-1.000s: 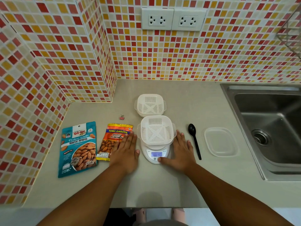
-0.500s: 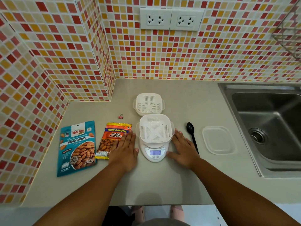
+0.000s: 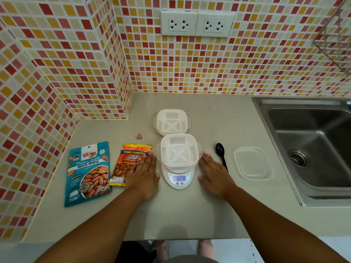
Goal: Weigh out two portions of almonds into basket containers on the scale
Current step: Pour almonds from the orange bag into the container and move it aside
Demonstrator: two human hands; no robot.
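A white kitchen scale (image 3: 179, 179) with a lit display stands on the beige counter, and an empty white basket container (image 3: 179, 152) sits on it. A second empty basket container (image 3: 171, 122) stands just behind. Two almond bags lie to the left: a teal roasted-almonds bag (image 3: 88, 172) and an orange salted-almonds bag (image 3: 129, 162). My left hand (image 3: 145, 173) lies flat on the counter left of the scale, fingers over the orange bag's edge. On the scale's right, my right hand (image 3: 215, 173) rests flat, holding nothing.
A black spoon (image 3: 221, 153) lies right of my right hand, with a clear lid (image 3: 252, 163) beyond it. A steel sink (image 3: 311, 147) fills the right side. A small pink binder clip (image 3: 139, 136) lies behind the orange bag. Tiled walls close the left and back.
My right thumb has come off the scale's front, and the hand now lies flat beside it. The left hand has stayed put.
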